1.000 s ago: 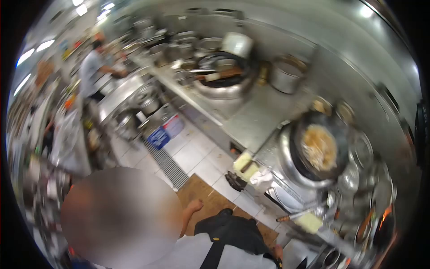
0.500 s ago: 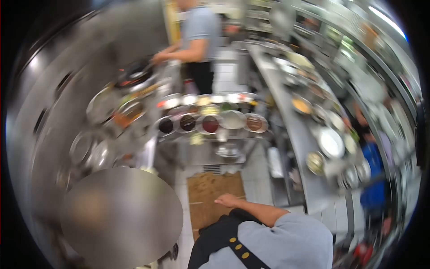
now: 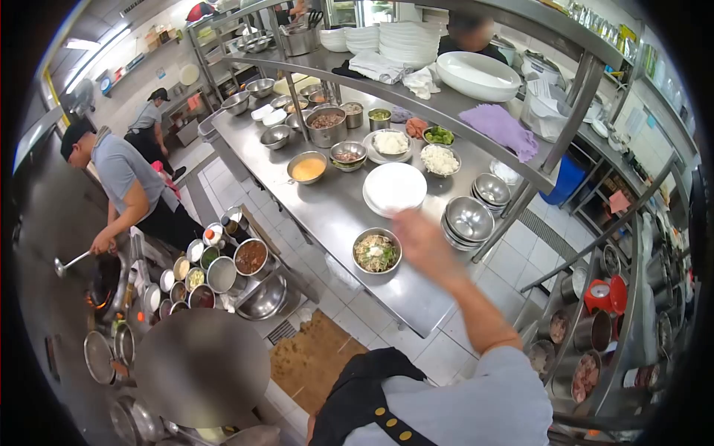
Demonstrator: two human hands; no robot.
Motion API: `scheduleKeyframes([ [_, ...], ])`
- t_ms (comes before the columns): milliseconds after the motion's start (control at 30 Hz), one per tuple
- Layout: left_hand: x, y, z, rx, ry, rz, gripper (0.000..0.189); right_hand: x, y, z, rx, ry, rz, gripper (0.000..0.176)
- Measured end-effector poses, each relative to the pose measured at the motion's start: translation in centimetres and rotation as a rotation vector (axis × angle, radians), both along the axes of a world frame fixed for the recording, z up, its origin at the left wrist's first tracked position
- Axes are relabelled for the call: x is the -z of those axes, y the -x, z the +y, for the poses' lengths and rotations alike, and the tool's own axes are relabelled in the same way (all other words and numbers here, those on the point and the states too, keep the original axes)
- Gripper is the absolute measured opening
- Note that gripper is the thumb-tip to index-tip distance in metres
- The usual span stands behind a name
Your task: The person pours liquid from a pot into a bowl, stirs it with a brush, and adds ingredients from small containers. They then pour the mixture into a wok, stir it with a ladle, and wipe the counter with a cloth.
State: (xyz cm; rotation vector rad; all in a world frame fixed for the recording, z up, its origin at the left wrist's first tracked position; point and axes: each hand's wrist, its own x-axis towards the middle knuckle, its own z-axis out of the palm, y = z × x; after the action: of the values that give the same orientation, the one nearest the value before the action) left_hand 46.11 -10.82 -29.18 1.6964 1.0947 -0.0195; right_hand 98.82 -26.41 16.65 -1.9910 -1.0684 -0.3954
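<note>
Bowl (image 3: 355, 253) of brown-green food, white-topped, sits beside blurred right hand (image 3: 418, 234), grip unclear.

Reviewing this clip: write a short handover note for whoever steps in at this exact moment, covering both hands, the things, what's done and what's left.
Left hand: not in view.
Right hand: stretched out over the steel table, just right of the food bowl. It is blurred and seems empty; grip unclear.
Things: the food bowl stands on the table near its front edge, a white plate lies behind it, and stacked steel bowls sit right of the hand.
Done: the food bowl is filled and set down.
Left: nothing is held yet.
Nearby: a person stands at the stove on the left.
</note>
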Motion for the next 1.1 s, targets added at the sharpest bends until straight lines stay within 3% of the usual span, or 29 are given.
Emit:
scheduleKeyframes([
  [33,-0.5,-1.8,0.4,0.060,-0.015,-0.032,0.028,-1.8,-2.7,-1.2,0.042,-0.130,0.109,0.029],
  [67,-1.1,-3.6,1.0,0.114,-0.029,-0.067,0.029,-3.3,-6.0,-1.7,0.160,-0.217,-0.102,0.026],
  [100,-1.8,-5.2,1.6,0.164,-0.046,-0.096,0.029,-6.8,-7.4,-2.1,0.210,-0.293,-0.137,0.024],
  [133,-2.4,-6.4,1.9,0.205,-0.055,-0.107,0.029,-8.8,-10.3,-2.3,0.244,-0.294,-0.285,0.024],
  [200,-3.7,-8.1,2.9,0.249,-0.027,-0.002,0.040,-11.7,-15.4,-1.3,0.303,-0.253,-0.304,0.025],
  [267,-2.8,-8.0,4.0,0.173,0.020,-0.095,0.038,-12.4,-19.2,0.3,0.375,-0.151,-0.382,0.027],
  [333,-1.7,-6.4,5.3,0.205,-0.018,-0.009,0.037,-13.4,-19.0,1.4,0.351,-0.215,-0.473,0.029],
  [400,-3.8,-5.3,4.5,0.048,0.080,0.051,0.035,-12.7,-16.7,2.4,0.241,-0.321,-0.497,0.028],
  [467,-1.5,-1.8,3.4,-0.096,0.077,0.008,0.034,-10.8,-12.7,3.9,0.046,-0.408,-0.420,0.020],
  [567,1.3,3.1,0.7,-0.314,0.127,-0.015,0.036,-3.2,-7.3,6.4,-0.190,-0.140,0.169,0.022],
  [633,1.1,7.4,-3.7,-0.515,0.132,-0.028,0.037,3.7,-4.0,9.5,-0.309,-0.017,0.347,0.017],
  [700,0.0,10.0,-6.8,-0.530,0.219,0.184,0.039,9.9,0.2,12.6,-0.444,0.084,0.396,0.020],
  [733,-0.4,11.6,-8.4,-0.623,0.219,0.267,0.039,13.0,3.0,14.1,-0.467,0.101,0.616,0.024],
  [833,-0.4,15.1,-12.5,-0.873,0.037,0.408,0.038,19.0,11.1,16.6,-0.696,0.283,0.684,0.029],
  [900,-0.2,16.9,-12.8,-1.075,-0.212,0.440,0.035,22.3,16.8,17.8,-0.930,0.387,0.565,0.029],
  [967,-2.3,17.5,-11.6,-1.411,-0.173,0.224,0.032,21.5,22.5,18.5,-1.214,0.449,0.473,0.031],
  [1000,-4.3,17.4,-10.6,-1.510,-0.136,0.227,0.027,21.1,24.5,19.0,-1.258,0.461,0.451,0.031],
  [1067,-9.0,17.9,-8.1,-1.702,-0.052,0.256,0.013,20.5,27.8,20.3,-1.513,0.733,0.467,0.032],
  [1100,-8.4,19.4,-7.6,-1.736,-0.040,0.253,0.013,20.6,29.1,21.4,-1.542,0.751,0.451,0.032],
])
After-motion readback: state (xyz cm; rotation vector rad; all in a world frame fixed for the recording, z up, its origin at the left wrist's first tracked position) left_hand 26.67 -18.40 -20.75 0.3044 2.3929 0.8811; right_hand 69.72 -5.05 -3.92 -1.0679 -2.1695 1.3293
